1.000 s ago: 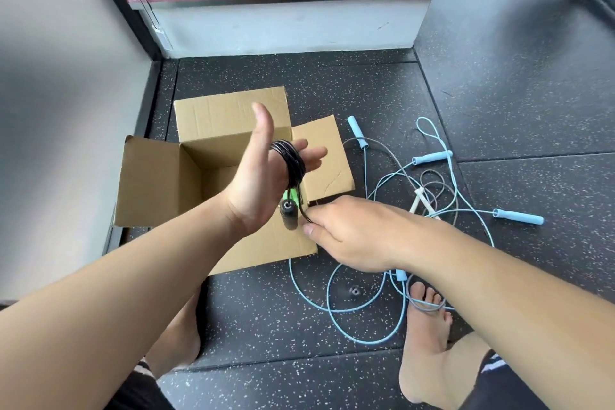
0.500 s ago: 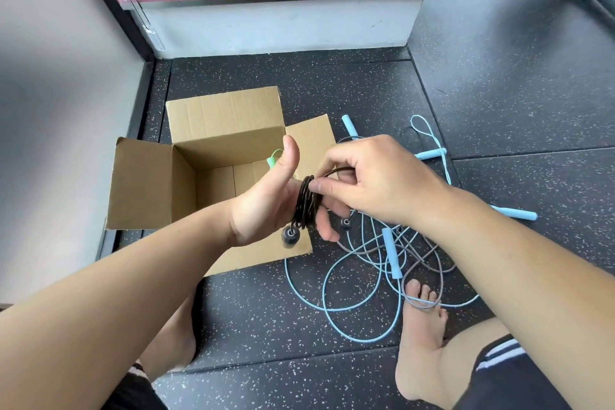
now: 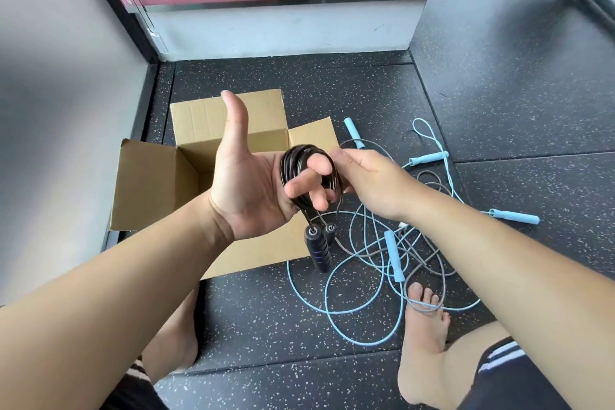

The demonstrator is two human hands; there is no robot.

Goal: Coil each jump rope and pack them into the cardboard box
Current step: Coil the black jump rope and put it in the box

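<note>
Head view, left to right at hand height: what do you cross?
cardboard box → left hand → black rope coil → right hand → outermost blue handle

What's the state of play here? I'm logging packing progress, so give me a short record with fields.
left hand: palm up, thumb raised, black jump rope coiled around its fingers
right hand: pinches the coil's right side
handles: two, hanging below the coil
cardboard box: open on the floor behind the hands; inside mostly hidden
loose ropes: blue and grey, tangled on the floor right of the box
packed so far: cannot tell
</note>
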